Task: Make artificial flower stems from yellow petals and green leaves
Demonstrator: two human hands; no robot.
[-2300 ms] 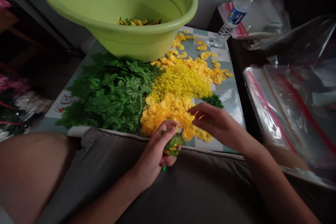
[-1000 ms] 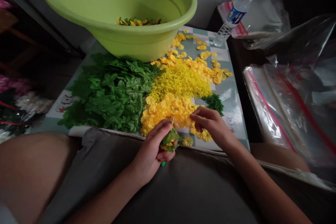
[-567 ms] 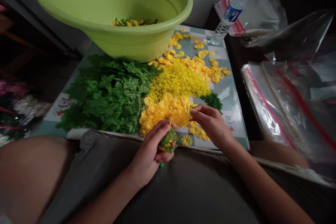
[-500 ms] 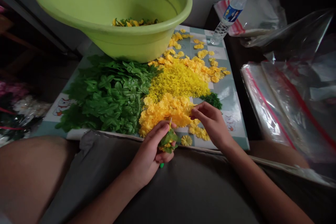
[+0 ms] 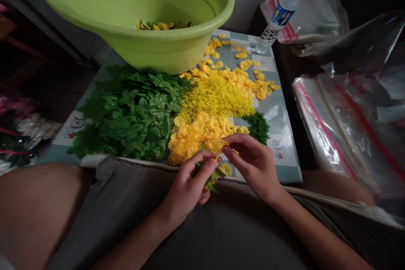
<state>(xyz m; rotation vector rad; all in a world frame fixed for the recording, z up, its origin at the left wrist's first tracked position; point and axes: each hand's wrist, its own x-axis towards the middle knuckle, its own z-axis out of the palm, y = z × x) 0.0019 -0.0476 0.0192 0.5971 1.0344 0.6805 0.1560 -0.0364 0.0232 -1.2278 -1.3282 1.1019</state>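
Observation:
My left hand (image 5: 186, 187) is closed around an artificial flower stem with green leaves (image 5: 212, 182), its thin tip pointing up past my thumb. Between the thumb and fingers of my right hand (image 5: 253, 166) is a yellow fabric flower (image 5: 215, 145), right at that tip. Whether the tip passes through the flower I cannot tell. Just beyond my hands lies a heap of orange-yellow fabric flowers (image 5: 194, 135), with one loose yellow flower (image 5: 225, 169) near the table's front edge. Left of the heap spreads a thick pile of green artificial leaves (image 5: 133, 114).
A large lime-green basin (image 5: 158, 52) with yellow and green pieces inside stands at the back of the table (image 5: 286, 173). Fine yellow pieces (image 5: 218, 99) and a small dark green clump (image 5: 257, 128) lie mid-table. A plastic bottle (image 5: 281, 14) stands back right, beside clear plastic bags (image 5: 332, 122).
My right hand has moved left from the flower heap to my left hand, bringing a yellow flower to the stem's tip. My left hand has shifted slightly right.

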